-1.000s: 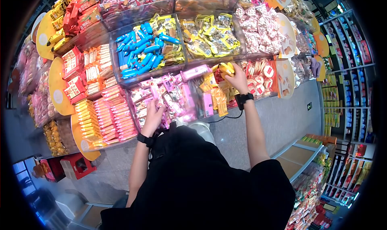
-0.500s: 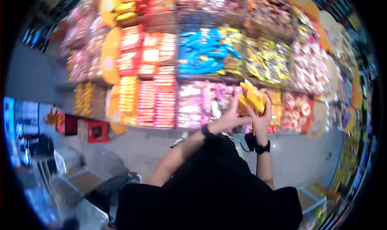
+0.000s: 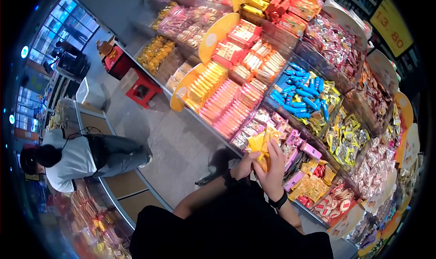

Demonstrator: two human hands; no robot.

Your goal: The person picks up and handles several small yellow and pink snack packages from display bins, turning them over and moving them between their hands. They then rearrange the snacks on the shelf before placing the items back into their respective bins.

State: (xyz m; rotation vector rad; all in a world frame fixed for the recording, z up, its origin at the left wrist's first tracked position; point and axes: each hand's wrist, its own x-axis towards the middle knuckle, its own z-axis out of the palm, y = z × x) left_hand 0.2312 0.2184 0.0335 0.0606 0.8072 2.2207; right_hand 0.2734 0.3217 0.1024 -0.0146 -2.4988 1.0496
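Note:
My left hand (image 3: 244,166) is closed on the lower left side of several yellow packets (image 3: 262,143). Around their right side, my right hand (image 3: 274,168) has its fingers wrapped. The packets are held together above the front of the candy display, near pink and white wrapped sweets (image 3: 247,133). To the right of my hands lie loose yellow packets (image 3: 310,188) in a bin, and beyond are blue wrapped sweets (image 3: 302,93).
At the left, a person (image 3: 72,161) in a light top leans over another display. A red stool (image 3: 143,88) stands on the grey floor (image 3: 175,154). The display's front edge (image 3: 202,123) runs diagonally before me. A price sign (image 3: 391,26) hangs at upper right.
The view has turned, so the display now slants and the person at left shows more fully. Both hands still hold the yellow packets, now lower and closer to my body.

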